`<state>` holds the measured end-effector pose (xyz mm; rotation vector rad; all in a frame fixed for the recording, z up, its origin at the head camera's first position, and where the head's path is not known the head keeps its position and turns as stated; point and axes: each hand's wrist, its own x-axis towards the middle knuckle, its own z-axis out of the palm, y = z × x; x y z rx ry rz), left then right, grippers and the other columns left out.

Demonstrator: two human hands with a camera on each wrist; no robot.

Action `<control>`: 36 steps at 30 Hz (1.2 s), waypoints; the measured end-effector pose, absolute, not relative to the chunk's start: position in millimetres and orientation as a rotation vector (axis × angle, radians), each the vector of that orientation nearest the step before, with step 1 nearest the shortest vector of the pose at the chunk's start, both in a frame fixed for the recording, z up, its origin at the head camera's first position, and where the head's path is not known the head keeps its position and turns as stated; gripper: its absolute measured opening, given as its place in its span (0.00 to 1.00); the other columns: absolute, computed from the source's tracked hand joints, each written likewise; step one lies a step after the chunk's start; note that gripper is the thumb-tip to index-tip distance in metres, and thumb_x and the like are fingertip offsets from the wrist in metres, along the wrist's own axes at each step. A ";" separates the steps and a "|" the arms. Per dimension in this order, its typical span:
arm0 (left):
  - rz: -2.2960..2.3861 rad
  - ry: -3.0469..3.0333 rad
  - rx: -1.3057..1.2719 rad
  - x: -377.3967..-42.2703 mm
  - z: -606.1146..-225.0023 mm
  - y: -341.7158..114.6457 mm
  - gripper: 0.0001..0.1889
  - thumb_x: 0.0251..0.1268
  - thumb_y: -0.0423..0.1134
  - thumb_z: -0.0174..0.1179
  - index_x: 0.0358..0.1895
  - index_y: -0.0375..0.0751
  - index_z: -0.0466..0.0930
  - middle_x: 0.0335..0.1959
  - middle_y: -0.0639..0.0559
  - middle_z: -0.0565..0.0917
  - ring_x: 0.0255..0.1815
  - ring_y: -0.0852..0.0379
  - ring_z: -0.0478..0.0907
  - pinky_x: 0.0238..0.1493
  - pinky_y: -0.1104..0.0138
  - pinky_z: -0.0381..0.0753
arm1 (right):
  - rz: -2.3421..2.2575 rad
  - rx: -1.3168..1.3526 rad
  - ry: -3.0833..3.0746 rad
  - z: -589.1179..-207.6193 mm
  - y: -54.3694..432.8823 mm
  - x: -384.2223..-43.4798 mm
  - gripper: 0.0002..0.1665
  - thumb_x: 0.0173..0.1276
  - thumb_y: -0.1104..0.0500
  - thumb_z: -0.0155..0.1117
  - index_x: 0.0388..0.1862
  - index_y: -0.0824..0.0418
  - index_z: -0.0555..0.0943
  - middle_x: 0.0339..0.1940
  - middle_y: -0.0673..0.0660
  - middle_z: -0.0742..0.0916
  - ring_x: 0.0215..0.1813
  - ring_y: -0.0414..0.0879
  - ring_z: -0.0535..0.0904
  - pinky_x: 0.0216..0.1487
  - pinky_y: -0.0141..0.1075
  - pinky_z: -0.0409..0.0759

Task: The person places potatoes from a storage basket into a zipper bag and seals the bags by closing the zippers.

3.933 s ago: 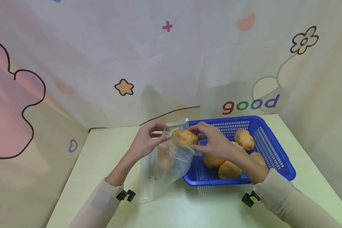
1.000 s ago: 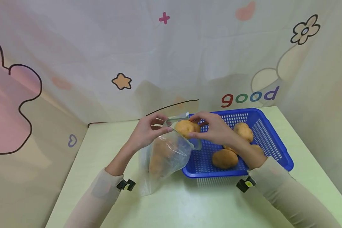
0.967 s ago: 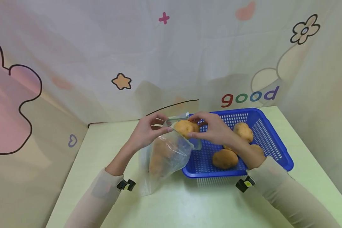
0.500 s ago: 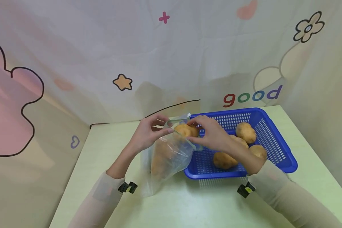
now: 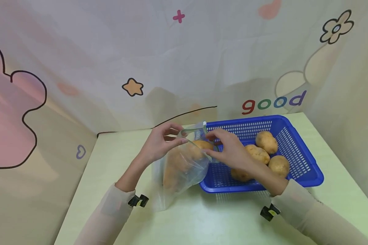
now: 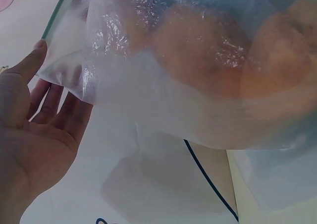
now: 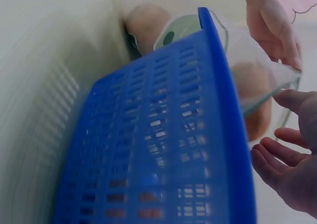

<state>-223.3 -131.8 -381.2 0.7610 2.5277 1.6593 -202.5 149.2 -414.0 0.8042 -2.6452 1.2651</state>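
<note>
A clear zip bag [image 5: 188, 173] with a green-edged mouth stands upright, holding several potatoes. My left hand [image 5: 156, 144] pinches the left side of its mouth between thumb and fingers; the left wrist view shows the thumb [image 6: 34, 58] on the green strip. One potato [image 5: 203, 147] lies just inside the mouth, on top of the others. At the right side of the opening is my right hand [image 5: 228, 148], thumb and fingers spread apart with nothing between them. In the right wrist view its fingers [image 7: 277, 157] are beside the bagged potato.
A blue perforated basket [image 5: 242, 189] stands right of the bag, its left rim close against it. Several potatoes [image 5: 266, 142] lie in it, partly behind the right forearm. A patterned cloth [image 5: 184, 68] hangs behind the pale table [image 5: 199, 221].
The right hand has let go of the potato, which has sunk from the mouth into the bag. The right hand has drawn back slightly right. The left hand keeps its hold on the bag.
</note>
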 end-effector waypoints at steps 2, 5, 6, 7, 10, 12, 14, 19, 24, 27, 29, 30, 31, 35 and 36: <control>1.658 2.529 0.759 -222.7 -382.3 -132.1 0.15 0.67 0.40 0.76 0.51 0.44 0.84 0.49 0.51 0.89 0.55 0.48 0.87 0.56 0.57 0.88 | 1.257 0.787 -2.653 -411.9 160.8 -199.7 0.27 0.69 0.54 0.79 0.62 0.63 0.82 0.58 0.60 0.86 0.57 0.55 0.86 0.56 0.51 0.88; 1.654 2.533 0.765 -222.0 -383.5 -132.6 0.15 0.67 0.41 0.76 0.52 0.45 0.84 0.49 0.52 0.89 0.54 0.51 0.87 0.57 0.57 0.87 | 1.203 0.768 -2.682 -411.6 185.1 -197.6 0.26 0.70 0.54 0.78 0.62 0.62 0.82 0.58 0.61 0.87 0.57 0.58 0.86 0.57 0.53 0.87; 1.654 2.532 0.771 -221.9 -383.7 -132.8 0.15 0.67 0.41 0.76 0.52 0.45 0.84 0.49 0.52 0.89 0.54 0.52 0.87 0.57 0.56 0.87 | 1.183 0.760 -2.698 -413.1 194.2 -197.7 0.26 0.70 0.54 0.78 0.62 0.62 0.82 0.58 0.61 0.87 0.57 0.58 0.86 0.57 0.53 0.87; 1.655 2.530 0.774 -221.9 -383.8 -132.9 0.14 0.67 0.41 0.76 0.52 0.45 0.84 0.48 0.52 0.89 0.54 0.52 0.87 0.57 0.56 0.87 | 1.168 0.757 -2.712 -415.4 203.4 -197.9 0.25 0.70 0.55 0.78 0.61 0.63 0.82 0.57 0.61 0.88 0.57 0.58 0.86 0.57 0.54 0.87; 1.666 2.520 0.780 -222.1 -384.0 -133.6 0.14 0.67 0.40 0.76 0.51 0.46 0.84 0.48 0.51 0.89 0.54 0.52 0.87 0.57 0.57 0.87 | 1.133 0.739 -2.774 -425.2 227.5 -198.1 0.25 0.69 0.56 0.79 0.61 0.63 0.82 0.56 0.62 0.88 0.56 0.57 0.86 0.57 0.54 0.87; 1.671 2.517 0.783 -222.5 -383.9 -134.1 0.14 0.67 0.39 0.76 0.51 0.45 0.84 0.48 0.51 0.89 0.54 0.51 0.87 0.56 0.58 0.88 | 1.136 0.738 -2.809 -433.1 238.8 -197.0 0.25 0.69 0.56 0.79 0.60 0.64 0.82 0.56 0.62 0.88 0.56 0.58 0.86 0.57 0.54 0.87; 1.675 2.516 0.791 -223.1 -384.2 -134.5 0.14 0.67 0.38 0.76 0.51 0.45 0.84 0.48 0.51 0.89 0.53 0.50 0.87 0.55 0.60 0.88 | 1.127 0.758 -2.833 -440.5 246.0 -194.9 0.26 0.69 0.56 0.79 0.60 0.65 0.82 0.56 0.62 0.88 0.56 0.58 0.86 0.56 0.54 0.87; 1.670 2.530 0.812 -223.6 -384.1 -134.6 0.14 0.66 0.38 0.76 0.51 0.43 0.84 0.47 0.51 0.89 0.53 0.48 0.87 0.55 0.61 0.88 | 1.022 0.822 -2.895 -453.9 252.7 -188.8 0.29 0.69 0.49 0.79 0.62 0.62 0.82 0.58 0.59 0.88 0.58 0.55 0.85 0.59 0.55 0.86; 1.684 2.511 0.797 -223.1 -384.2 -134.3 0.15 0.66 0.39 0.76 0.52 0.43 0.84 0.47 0.49 0.90 0.54 0.45 0.87 0.56 0.55 0.88 | 0.811 0.943 -2.907 -460.5 255.5 -185.7 0.32 0.66 0.45 0.80 0.61 0.62 0.83 0.55 0.57 0.87 0.55 0.51 0.82 0.59 0.53 0.84; 1.691 2.499 0.791 -222.9 -384.8 -134.4 0.15 0.67 0.39 0.76 0.52 0.43 0.83 0.47 0.48 0.90 0.54 0.44 0.86 0.58 0.51 0.87 | 0.753 0.996 -2.905 -461.1 256.4 -184.8 0.31 0.64 0.45 0.82 0.59 0.61 0.85 0.52 0.54 0.86 0.53 0.49 0.80 0.57 0.50 0.84; 1.688 2.503 0.791 -222.8 -385.3 -134.9 0.15 0.67 0.39 0.76 0.52 0.44 0.84 0.48 0.49 0.90 0.54 0.45 0.87 0.58 0.50 0.86 | 0.719 1.024 -2.914 -460.3 257.0 -184.4 0.29 0.64 0.45 0.82 0.57 0.60 0.86 0.51 0.51 0.85 0.53 0.47 0.79 0.57 0.49 0.83; 1.686 2.508 0.792 -222.8 -385.4 -135.1 0.14 0.67 0.39 0.76 0.52 0.44 0.84 0.47 0.50 0.90 0.54 0.46 0.87 0.58 0.50 0.87 | 0.701 1.041 -2.920 -459.7 257.2 -184.4 0.28 0.64 0.46 0.82 0.56 0.59 0.86 0.50 0.49 0.84 0.53 0.47 0.78 0.57 0.49 0.83; 1.683 2.513 0.792 -222.5 -385.2 -135.4 0.14 0.67 0.39 0.76 0.52 0.45 0.84 0.47 0.51 0.90 0.54 0.47 0.87 0.58 0.52 0.87 | 0.677 1.059 -2.921 -459.5 256.9 -184.4 0.27 0.63 0.46 0.83 0.55 0.57 0.87 0.48 0.48 0.84 0.52 0.46 0.78 0.57 0.48 0.83; 1.667 2.533 0.780 -222.0 -384.2 -137.0 0.13 0.68 0.41 0.75 0.51 0.46 0.84 0.47 0.54 0.89 0.54 0.53 0.87 0.58 0.55 0.87 | 0.644 1.078 -2.918 -459.8 255.0 -185.8 0.23 0.62 0.48 0.84 0.52 0.55 0.87 0.46 0.45 0.83 0.51 0.44 0.78 0.55 0.46 0.83; 1.667 2.535 0.778 -222.1 -384.0 -137.4 0.13 0.68 0.41 0.75 0.51 0.46 0.84 0.47 0.54 0.89 0.54 0.54 0.87 0.58 0.55 0.87 | 0.665 1.058 -2.923 -459.1 254.2 -186.3 0.22 0.62 0.48 0.83 0.52 0.55 0.87 0.46 0.45 0.83 0.51 0.43 0.78 0.55 0.45 0.83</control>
